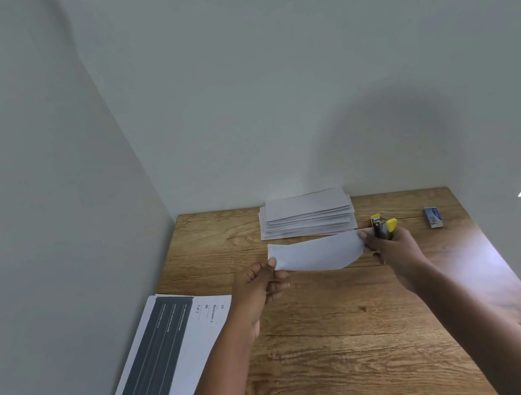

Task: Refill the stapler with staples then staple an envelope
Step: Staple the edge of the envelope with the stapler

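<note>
1. Plainly the stapling step is in hand: the left hand (pixel 263 280) pinches the left end of the envelope (pixel 314 254), thumb on top and fingers beneath, and holds it up over the table (pixel 346 338).
2. The right hand (pixel 390 251) has its fingers curled round the stapler (pixel 383 228), whose black-and-yellow head sits at the envelope's right end; whether the paper lies between its jaws I cannot tell.
3. Judging by this grip, the refill looks done, though the magazine is hidden; the staple box (pixel 433 217) lies well apart on the right.
4. Next the paper edge must sit fully in the stapler's mouth, held flat and taut, before a firm squeeze.
5. A stack (pixel 305 215) of envelopes waits by the wall, and a printed sheet (pixel 165 357) lies at the table's left edge.
</note>
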